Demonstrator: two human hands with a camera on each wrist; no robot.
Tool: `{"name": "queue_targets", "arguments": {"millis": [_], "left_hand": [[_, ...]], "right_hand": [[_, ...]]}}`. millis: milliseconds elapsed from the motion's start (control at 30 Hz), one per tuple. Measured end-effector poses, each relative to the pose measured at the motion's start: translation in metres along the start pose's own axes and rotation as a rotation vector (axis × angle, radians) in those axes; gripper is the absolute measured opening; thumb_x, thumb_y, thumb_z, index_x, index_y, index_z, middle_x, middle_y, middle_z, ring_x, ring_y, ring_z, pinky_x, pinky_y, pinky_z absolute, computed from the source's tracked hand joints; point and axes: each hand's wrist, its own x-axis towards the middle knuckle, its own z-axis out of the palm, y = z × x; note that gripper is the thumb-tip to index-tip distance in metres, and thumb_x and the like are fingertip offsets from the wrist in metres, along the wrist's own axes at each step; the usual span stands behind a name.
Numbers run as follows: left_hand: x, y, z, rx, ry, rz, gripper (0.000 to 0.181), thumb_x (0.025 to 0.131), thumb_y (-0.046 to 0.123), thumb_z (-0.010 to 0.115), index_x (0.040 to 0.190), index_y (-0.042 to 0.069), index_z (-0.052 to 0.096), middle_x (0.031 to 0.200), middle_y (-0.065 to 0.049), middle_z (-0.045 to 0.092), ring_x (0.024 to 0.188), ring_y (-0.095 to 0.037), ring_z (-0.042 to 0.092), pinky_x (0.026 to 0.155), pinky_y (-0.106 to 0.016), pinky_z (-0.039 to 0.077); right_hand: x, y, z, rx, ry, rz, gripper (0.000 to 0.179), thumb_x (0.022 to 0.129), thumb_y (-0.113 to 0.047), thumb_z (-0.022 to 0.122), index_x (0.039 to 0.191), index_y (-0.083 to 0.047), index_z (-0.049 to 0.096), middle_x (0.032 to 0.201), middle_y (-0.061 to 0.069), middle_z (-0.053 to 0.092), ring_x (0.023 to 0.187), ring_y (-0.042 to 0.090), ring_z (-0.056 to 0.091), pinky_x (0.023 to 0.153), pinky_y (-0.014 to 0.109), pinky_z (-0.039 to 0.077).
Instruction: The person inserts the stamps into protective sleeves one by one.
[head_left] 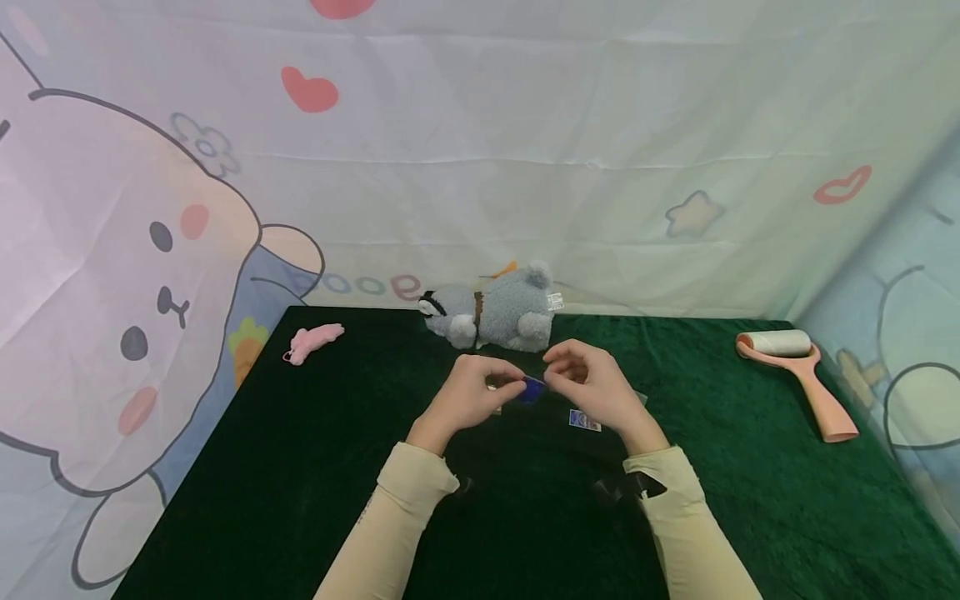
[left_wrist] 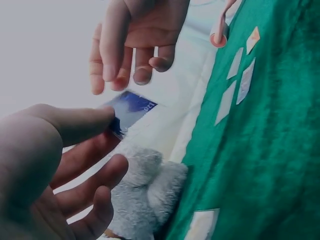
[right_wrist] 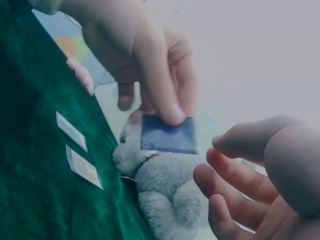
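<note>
A small blue postage stamp (head_left: 531,390) is held up over the green cloth; its toothed edge and the number 120 show in the left wrist view. My left hand (head_left: 472,392) pinches it between thumb and index finger, the other fingers loosely bent. Clear film shows beside the stamp (right_wrist: 167,134) in the right wrist view. My right hand (head_left: 596,387) hovers close to the stamp's other edge, fingers loosely curved and holding nothing. Below that hand lies another stamp-like piece (head_left: 585,421). Two flat pale pieces, one of them this sleeve (right_wrist: 85,167), lie on the cloth.
A grey plush toy (head_left: 510,312) lies at the back of the green-covered table (head_left: 300,492). A small pink toy (head_left: 315,342) is at the far left, an orange-handled lint roller (head_left: 802,375) at the right. Several flat pieces (left_wrist: 245,81) show on the cloth in the left wrist view.
</note>
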Motion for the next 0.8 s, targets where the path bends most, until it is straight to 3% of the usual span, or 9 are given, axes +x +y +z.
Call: {"name": "queue_targets", "arguments": {"millis": [200, 467, 633, 800], "left_hand": [[0.003, -0.007, 0.016, 0.028, 0.001, -0.122, 0.011, 0.100, 0.022, 0.075, 0.108, 0.015, 0.079, 0.094, 0.005, 0.078, 0.080, -0.007, 0.068, 0.072, -0.030, 0.058], [0.018, -0.013, 0.028, 0.197, -0.035, -0.234, 0.013, 0.098, 0.027, 0.078, 0.104, 0.015, 0.079, 0.092, 0.003, 0.076, 0.077, -0.008, 0.067, 0.070, -0.032, 0.057], [0.025, -0.017, 0.034, 0.286, -0.052, -0.268, 0.013, 0.097, 0.026, 0.078, 0.100, 0.014, 0.079, 0.088, 0.003, 0.075, 0.073, -0.008, 0.065, 0.068, -0.032, 0.056], [0.026, -0.018, 0.041, 0.310, -0.061, -0.330, 0.013, 0.097, 0.025, 0.078, 0.093, 0.013, 0.077, 0.085, 0.002, 0.072, 0.069, -0.011, 0.063, 0.064, -0.032, 0.053]], "right_hand": [[-0.001, 0.002, -0.007, -0.012, 0.016, 0.011, 0.020, 0.104, -0.018, 0.068, 0.123, -0.011, 0.067, 0.103, 0.006, 0.075, 0.087, 0.021, 0.072, 0.076, 0.037, 0.057], [-0.001, 0.001, -0.017, -0.029, 0.014, 0.038, 0.020, 0.104, -0.017, 0.068, 0.123, -0.011, 0.067, 0.101, 0.010, 0.075, 0.087, 0.028, 0.072, 0.079, 0.040, 0.055], [-0.004, 0.004, -0.022, -0.127, -0.044, 0.078, 0.021, 0.102, -0.016, 0.070, 0.121, -0.008, 0.069, 0.103, 0.007, 0.075, 0.089, 0.024, 0.070, 0.080, 0.041, 0.055], [-0.006, 0.011, -0.024, -0.228, -0.103, 0.161, 0.021, 0.099, -0.010, 0.073, 0.119, -0.004, 0.070, 0.102, 0.007, 0.074, 0.093, 0.023, 0.070, 0.086, 0.049, 0.058]]}}
